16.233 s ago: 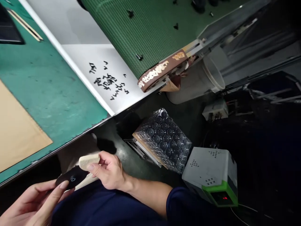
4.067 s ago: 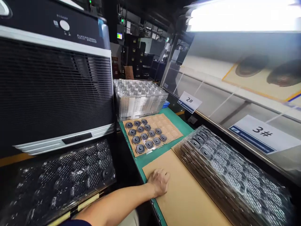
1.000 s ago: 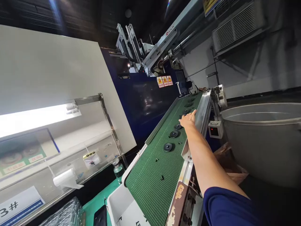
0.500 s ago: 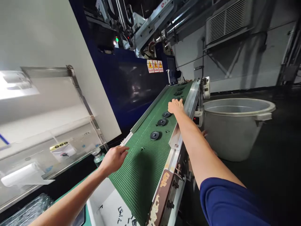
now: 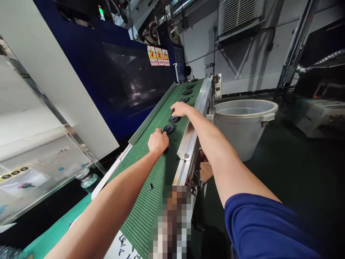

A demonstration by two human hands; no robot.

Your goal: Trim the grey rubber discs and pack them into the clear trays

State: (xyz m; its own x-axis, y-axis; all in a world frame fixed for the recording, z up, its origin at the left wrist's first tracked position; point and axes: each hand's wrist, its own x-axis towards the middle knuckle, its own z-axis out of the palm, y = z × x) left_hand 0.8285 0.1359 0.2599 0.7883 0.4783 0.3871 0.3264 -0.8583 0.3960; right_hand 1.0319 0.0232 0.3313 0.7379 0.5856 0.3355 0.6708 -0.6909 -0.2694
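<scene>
The left hand (image 5: 158, 141) and right hand (image 5: 181, 108) are half curled, I can't tell on what, and the black disc (image 5: 168, 128) between them looks light and bendy, best pinched by its edge.

The person wears a short dark-blue sleeve (image 5: 258, 223).

Ok so I count three white rectangular warning labels (image 5: 159, 56), one big round grey plastic bin (image 5: 237, 131), at least five round black discs (image 5: 169, 128) (far ones get blurry).
</scene>
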